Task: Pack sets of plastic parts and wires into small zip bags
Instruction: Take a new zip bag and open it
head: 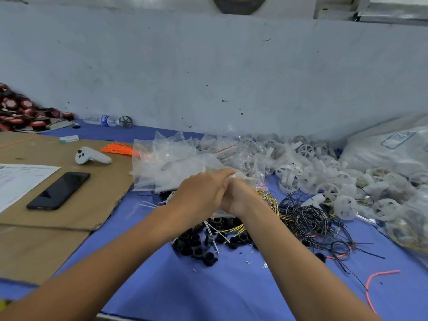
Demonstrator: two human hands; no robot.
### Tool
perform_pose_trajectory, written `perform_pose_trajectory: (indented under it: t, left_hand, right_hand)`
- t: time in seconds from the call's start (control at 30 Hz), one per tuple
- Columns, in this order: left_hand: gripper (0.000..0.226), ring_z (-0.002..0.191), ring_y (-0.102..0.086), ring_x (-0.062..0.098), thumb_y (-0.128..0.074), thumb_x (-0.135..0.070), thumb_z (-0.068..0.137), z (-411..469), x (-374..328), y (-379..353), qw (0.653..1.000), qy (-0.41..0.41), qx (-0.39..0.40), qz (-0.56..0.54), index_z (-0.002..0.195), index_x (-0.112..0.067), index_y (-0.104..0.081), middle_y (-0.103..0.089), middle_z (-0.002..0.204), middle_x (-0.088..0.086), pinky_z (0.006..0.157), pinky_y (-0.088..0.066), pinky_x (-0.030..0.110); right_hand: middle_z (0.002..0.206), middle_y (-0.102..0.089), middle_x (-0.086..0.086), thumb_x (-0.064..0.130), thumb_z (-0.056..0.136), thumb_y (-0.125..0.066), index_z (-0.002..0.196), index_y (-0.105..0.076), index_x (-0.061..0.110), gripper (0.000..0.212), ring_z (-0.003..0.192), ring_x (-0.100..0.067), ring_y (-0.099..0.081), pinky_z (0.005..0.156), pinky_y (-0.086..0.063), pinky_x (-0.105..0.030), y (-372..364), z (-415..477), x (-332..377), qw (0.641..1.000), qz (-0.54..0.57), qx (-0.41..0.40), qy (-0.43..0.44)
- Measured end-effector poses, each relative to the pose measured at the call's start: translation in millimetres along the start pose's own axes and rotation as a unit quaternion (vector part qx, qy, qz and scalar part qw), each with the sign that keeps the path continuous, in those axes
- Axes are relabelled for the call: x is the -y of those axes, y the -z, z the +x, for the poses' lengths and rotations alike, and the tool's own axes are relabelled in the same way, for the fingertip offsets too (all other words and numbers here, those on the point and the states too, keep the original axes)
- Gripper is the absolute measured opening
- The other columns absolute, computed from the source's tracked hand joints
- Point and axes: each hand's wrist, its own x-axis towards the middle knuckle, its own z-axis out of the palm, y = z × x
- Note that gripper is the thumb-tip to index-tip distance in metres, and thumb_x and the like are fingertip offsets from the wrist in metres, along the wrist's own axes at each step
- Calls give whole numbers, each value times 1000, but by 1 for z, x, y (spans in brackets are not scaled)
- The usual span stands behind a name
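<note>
Both hands meet over the middle of the worktop [208, 295], left hand [199, 193] and right hand [239, 200] curled on one small zip bag [238, 176], just above the black parts [196, 246]. Looks like sealing: best run the pinch fully along the strip, nothing caught in it.

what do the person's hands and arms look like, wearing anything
The left hand and right hand are bare: no gloves, rings, watch or bands show. Both forearms are uncovered as far as the frame reaches, with no sleeves in view. A small yellow scrap at the lower left edge beside the left arm may be clothing; it cannot be told.
</note>
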Motion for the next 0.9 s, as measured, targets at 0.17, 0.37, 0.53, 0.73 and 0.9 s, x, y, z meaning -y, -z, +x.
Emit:
perform_pose_trajectory:
  t: [0.17,0.37,0.53,0.73,0.9]
  left_hand:
    - [38,96,-64,31,-36,-36,105,3,-9,-4,998,-11,2,-57,142,-39,-46,-72,107,8,81,-50,40]
    - [36,95,-66,30,-38,-37,105,1,9,-12,992,65,-59,-88,138,-35,-52,-73,102,4,80,-50,39]
    - [39,56,-52,5,-37,-45,101,-2,13,-23,984,92,-84,-128,131,-35,-59,-53,54,-17,55,-35,25]
    - [33,45,-42,10,-40,-43,102,-1,6,-25,979,125,-75,-140,125,-35,-62,-46,50,-14,47,-34,27]
    - [31,42,-38,10,-40,-47,100,1,0,-23,983,130,-59,-111,121,-41,-62,-39,47,-6,43,-27,19]
  right_hand:
    - [75,-46,1,12,105,-33,80,-44,21,28,47,-4,-55,42,-46,-14,-5,-11,-3,997,-51,-39,51]
    - [102,-65,-22,-7,96,-32,109,-61,-2,32,96,-30,-64,94,-54,-42,7,-51,-16,962,-210,23,170]
    - [86,-73,2,14,92,-55,100,-74,27,24,70,-12,-65,64,-55,-27,76,-92,-14,896,-332,-61,287]
    - [96,-60,0,47,91,-57,96,-62,22,26,94,-26,-57,77,-46,-36,202,-68,14,638,-700,-293,135]
    - [93,-56,-6,42,93,-55,98,-67,17,28,92,-32,-53,76,-43,-38,225,-55,2,623,-708,-306,131]
